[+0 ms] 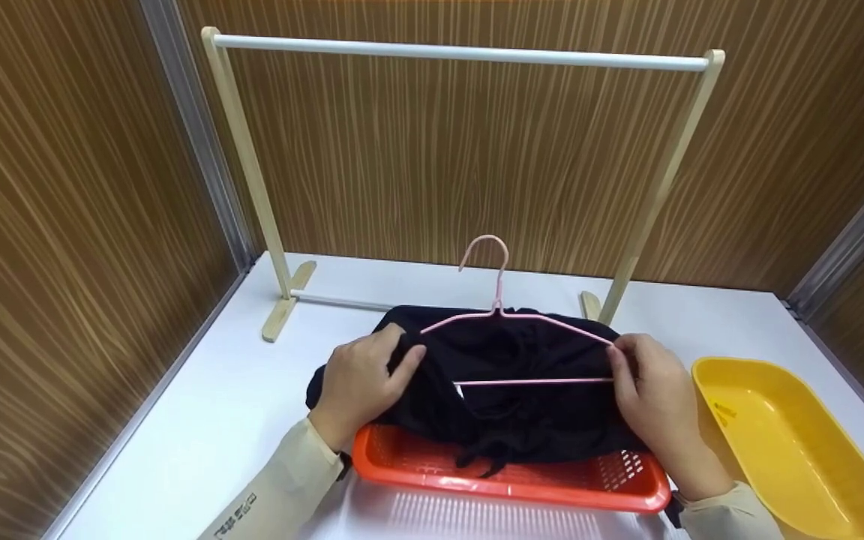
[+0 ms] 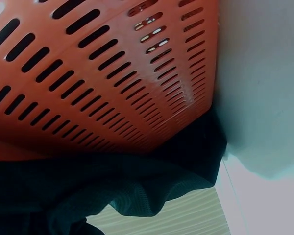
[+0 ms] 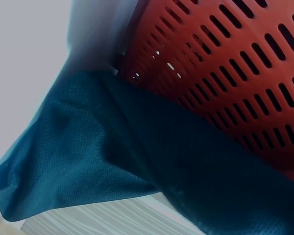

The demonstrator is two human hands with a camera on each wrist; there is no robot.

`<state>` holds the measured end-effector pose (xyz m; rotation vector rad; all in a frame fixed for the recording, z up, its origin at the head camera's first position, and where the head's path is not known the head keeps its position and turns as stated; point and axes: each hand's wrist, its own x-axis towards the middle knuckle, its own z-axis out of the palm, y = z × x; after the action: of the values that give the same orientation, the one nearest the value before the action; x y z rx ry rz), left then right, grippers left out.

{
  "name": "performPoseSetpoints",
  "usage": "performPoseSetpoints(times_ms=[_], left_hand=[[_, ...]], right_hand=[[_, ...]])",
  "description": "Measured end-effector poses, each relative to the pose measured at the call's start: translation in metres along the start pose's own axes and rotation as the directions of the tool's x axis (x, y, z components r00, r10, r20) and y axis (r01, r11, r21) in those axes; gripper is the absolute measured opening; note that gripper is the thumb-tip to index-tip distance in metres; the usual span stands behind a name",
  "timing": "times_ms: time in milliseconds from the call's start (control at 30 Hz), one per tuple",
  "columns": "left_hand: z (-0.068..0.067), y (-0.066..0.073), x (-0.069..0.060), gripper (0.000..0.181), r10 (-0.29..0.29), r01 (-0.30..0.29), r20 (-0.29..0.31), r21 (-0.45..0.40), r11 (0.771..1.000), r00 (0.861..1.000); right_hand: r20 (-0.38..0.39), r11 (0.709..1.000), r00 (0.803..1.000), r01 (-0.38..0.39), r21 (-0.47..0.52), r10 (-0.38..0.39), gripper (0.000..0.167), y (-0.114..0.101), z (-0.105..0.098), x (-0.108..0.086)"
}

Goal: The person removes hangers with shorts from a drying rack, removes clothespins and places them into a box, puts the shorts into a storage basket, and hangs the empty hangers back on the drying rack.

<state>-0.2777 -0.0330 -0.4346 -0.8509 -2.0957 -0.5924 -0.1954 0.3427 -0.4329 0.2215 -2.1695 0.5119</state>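
Note:
A black garment (image 1: 544, 431) with dangling cords lies bunched over a red slotted basket (image 1: 507, 491). Against the fabric is a pink hanger (image 1: 499, 292), hook up, its left end tucked under a fold. My left hand (image 1: 361, 382) grips the cloth beside that end, thumb on top. With thumb and fingers, my right hand (image 1: 653, 386) pinches the hanger's right shoulder; whether cloth is caught there too, I cannot tell. Both wrist views show only dark cloth (image 2: 127, 186) hanging past the basket's slotted side (image 3: 257, 98); the fingers are hidden there.
Behind the basket stands a wooden rack with a white top bar (image 1: 462, 52) and a lower bar (image 1: 342, 301). A yellow tray (image 1: 792, 435) sits to the right on the white table (image 1: 199, 435). Wood-patterned panels (image 1: 432, 165) enclose the back and sides.

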Motion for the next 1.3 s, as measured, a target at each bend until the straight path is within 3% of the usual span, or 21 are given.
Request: performPoseSetpoints(times_ms=[467,633,800,1000,1300], left_hand=[[-0.0001,0.0002,-0.0012,0.032,0.015,-0.015,0.046,-0.012,1.0,0.999],[-0.0006,-0.0005,-0.0013,0.03,-0.004,0.005,0.06,-0.029,1.0,0.998],[-0.0005,-0.0005,-0.0012,0.032,-0.013,0.014,0.055,-0.021,1.0,0.998],[-0.0011,0.0005,-0.0011,0.032,-0.001,0.001,0.043,-0.013,1.0,0.999],[-0.0011,-0.0007,-0.0008,0.031,0.017,-0.016,0.032,-0.031,0.999,0.999]], right_hand=[[-0.052,0.995,0.994,-0.1,-0.025,0.098,0.009,0.0016,0.0004,-0.0014],[-0.093,0.99,0.987,-0.136,-0.027,0.133,0.01,0.0047,0.0002,-0.0002],[-0.106,0.996,0.99,-0.089,0.033,0.092,0.007,0.0063,0.0012,0.002],[-0.09,0.996,0.996,-0.02,0.086,0.027,0.022,0.0047,0.002,0.0018],[-0.037,0.996,0.999,0.0,0.091,0.003,0.026,0.0035,0.0012,0.0023]])
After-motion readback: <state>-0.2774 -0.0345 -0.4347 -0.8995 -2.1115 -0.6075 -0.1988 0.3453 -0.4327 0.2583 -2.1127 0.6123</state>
